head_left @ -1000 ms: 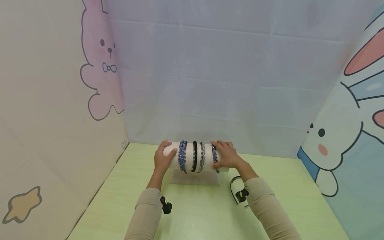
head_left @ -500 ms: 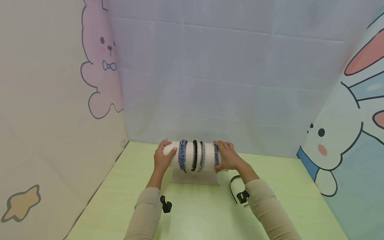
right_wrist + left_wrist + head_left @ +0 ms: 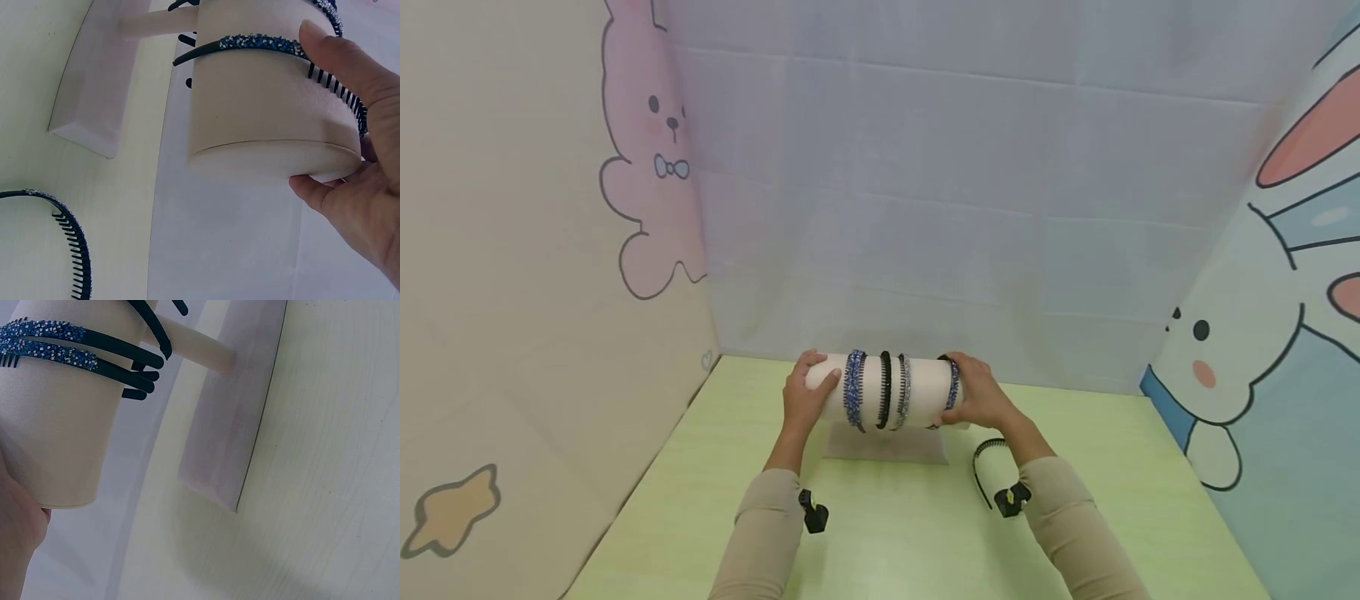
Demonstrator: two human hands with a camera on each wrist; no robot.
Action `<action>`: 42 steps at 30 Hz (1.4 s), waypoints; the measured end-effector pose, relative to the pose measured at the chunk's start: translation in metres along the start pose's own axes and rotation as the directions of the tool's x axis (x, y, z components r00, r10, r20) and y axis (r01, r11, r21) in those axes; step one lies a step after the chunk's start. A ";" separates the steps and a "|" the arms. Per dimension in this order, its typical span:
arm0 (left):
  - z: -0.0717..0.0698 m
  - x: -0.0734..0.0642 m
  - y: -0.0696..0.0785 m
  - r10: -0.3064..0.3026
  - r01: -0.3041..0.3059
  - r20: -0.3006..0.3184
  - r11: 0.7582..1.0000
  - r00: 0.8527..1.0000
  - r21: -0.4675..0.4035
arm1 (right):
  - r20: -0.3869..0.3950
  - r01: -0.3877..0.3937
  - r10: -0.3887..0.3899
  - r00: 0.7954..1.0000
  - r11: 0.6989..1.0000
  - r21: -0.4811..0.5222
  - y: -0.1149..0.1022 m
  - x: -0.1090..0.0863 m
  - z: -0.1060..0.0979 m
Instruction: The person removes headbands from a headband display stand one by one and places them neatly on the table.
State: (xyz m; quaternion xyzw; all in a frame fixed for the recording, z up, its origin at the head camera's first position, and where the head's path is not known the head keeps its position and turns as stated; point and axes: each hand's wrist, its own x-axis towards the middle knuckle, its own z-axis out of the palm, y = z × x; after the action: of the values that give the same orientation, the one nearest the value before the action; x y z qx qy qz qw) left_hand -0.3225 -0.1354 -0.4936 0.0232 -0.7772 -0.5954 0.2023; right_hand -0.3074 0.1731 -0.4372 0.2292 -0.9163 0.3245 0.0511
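A cream padded headband display roll lies level on its low base. My left hand grips its left end, thumb in front and fingers over the top. Near the right end, my right hand holds a blue glitter headband; in the right wrist view the thumb presses on that headband and some fingers are hidden behind the roll. Farther left on the roll sit blue glitter headbands, a black headband and a silvery headband, all with comb teeth.
Another toothed headband lies on the pale green table, right of the base and partly behind the right wrist camera. A pale backdrop stands close behind the roll, with cartoon-printed side walls.
The right hand has shifted right along the roll, and the blue glitter headband under it has moved right and now stands tilted. The left hand keeps its place on the left end.
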 end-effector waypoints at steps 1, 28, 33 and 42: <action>0.000 0.000 0.000 -0.001 0.001 0.001 1.000 1.000 -0.001 | -0.001 -0.009 0.009 1.000 1.000 0.016 0.000 0.000 0.000; 0.000 0.001 -0.001 0.028 -0.028 -0.001 1.000 1.000 0.008 | 0.026 -0.073 0.070 0.997 0.990 0.120 0.012 -0.003 -0.001; 0.001 0.001 -0.001 0.027 -0.027 -0.002 1.000 1.000 0.011 | 0.012 -0.052 0.051 0.999 0.991 0.126 0.013 -0.002 -0.001; -0.001 0.001 0.002 0.003 -0.003 0.002 1.000 1.000 0.016 | 0.017 -0.092 0.091 0.996 0.961 0.259 0.018 -0.003 0.000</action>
State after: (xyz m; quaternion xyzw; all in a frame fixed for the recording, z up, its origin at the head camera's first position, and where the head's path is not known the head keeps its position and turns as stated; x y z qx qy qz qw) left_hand -0.3226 -0.1356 -0.4915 0.0231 -0.7823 -0.5888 0.2021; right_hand -0.3132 0.1866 -0.4483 0.1922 -0.8756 0.4431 0.0034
